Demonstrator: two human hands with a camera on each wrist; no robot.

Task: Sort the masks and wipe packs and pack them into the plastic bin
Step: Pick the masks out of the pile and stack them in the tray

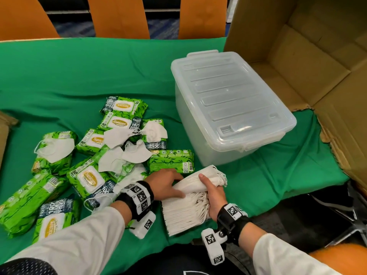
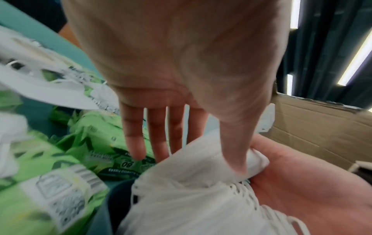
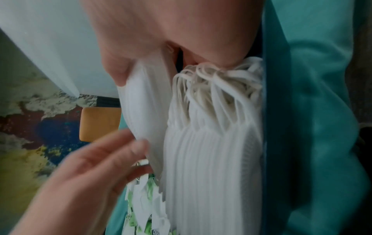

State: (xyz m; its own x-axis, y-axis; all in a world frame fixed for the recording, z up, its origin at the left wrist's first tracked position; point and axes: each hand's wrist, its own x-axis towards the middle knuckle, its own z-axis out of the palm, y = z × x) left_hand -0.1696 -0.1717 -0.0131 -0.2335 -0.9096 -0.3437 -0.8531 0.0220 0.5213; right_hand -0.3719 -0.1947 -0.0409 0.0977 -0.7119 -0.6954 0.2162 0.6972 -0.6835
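A thick stack of white masks lies on the green cloth near the front edge. My right hand grips its right end, thumb on top and fingers round the ear loops. My left hand holds the upper bundle of that stack between its thumb and straight fingers. Green wipe packs lie in a loose heap to the left, with loose masks on top of them. The clear plastic bin stands behind the stack with its lid on.
A large open cardboard box lies on its side at the right, right behind the bin. Orange chair backs line the far table edge. Bare green cloth stretches behind the pile.
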